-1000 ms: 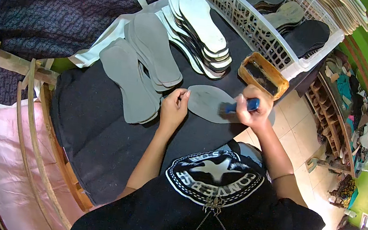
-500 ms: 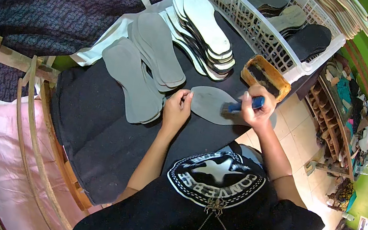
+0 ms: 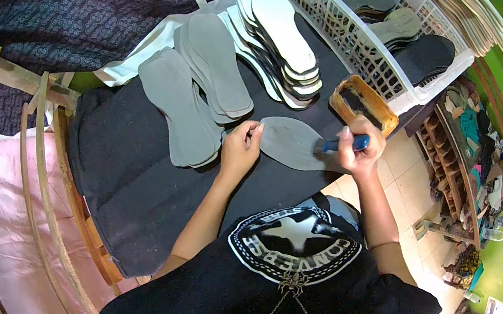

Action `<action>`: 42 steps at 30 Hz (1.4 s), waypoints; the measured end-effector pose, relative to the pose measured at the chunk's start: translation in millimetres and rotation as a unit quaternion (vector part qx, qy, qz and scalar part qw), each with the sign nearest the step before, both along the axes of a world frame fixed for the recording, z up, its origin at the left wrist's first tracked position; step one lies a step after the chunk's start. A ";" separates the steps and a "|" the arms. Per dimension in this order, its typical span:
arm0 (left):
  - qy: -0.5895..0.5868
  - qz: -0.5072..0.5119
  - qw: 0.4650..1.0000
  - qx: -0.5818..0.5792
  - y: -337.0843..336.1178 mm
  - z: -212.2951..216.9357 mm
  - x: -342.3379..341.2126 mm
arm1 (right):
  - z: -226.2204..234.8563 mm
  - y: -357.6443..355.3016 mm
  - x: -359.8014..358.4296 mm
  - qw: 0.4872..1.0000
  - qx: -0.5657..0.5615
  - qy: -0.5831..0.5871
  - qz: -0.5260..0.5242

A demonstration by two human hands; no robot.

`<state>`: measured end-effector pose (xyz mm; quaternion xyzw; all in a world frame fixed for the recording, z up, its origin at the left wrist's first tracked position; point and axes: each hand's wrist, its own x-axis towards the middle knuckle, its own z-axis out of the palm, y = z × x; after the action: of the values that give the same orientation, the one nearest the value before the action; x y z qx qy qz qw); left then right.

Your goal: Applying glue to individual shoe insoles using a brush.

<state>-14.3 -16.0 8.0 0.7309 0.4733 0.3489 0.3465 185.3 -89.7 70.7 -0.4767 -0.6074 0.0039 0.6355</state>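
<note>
One grey insole is laid flat on the black work cloth at centre. Its heel end is pinned under the fingertips of the left hand, at 9 o'clock of it. A blue-handled brush is gripped in the clenched right hand at 3 o'clock, bristles on the insole. Grey insole stacks are seen at 10 o'clock, a glue tray at 1 o'clock.
</note>
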 end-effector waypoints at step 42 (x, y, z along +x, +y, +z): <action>0.006 0.017 1.000 0.015 -0.7 -1.6 0.9 | -4.4 1.1 1.6 1.000 -0.001 0.003 -0.011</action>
<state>-13.4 -16.7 6.4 0.7300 0.4820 0.3575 0.3271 186.8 -88.6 66.3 -0.4837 -0.5999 -0.0011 0.6373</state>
